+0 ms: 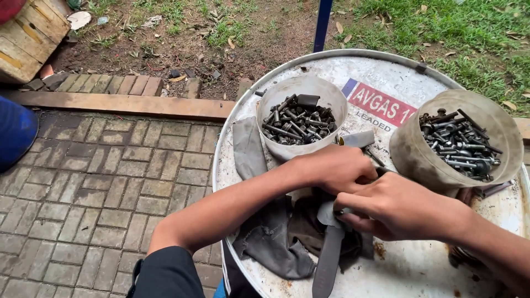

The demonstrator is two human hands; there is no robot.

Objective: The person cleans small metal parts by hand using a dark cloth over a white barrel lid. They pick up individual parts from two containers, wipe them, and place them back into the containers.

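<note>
Both hands met at the centre of the frame, over the white top of a drum that filled the lower right. The left hand lay with its fingers curled down and inward; what they closed on was hidden beneath the knuckles and behind the right hand, so its grip could not be told. The right hand came in from the right edge, thumb and forefinger pinched shut on the pale upper end of a long grey strap. The strap ran down from the fingers and was cut off by the bottom edge. Whether a small metal part sat between the fingertips was too blurred to make out.

Under the hands lay a dark rag, bunched, partly covered by both wrists. A second grey cloth lay flat just left of a white bowl full of dark bolts, above the left hand. A dirtier bowl of bolts stood at the right, its lower side hidden by the right hand. A flat metal piece showed between the bowls, half hidden by the left hand.

Grey paving filled the left.
</note>
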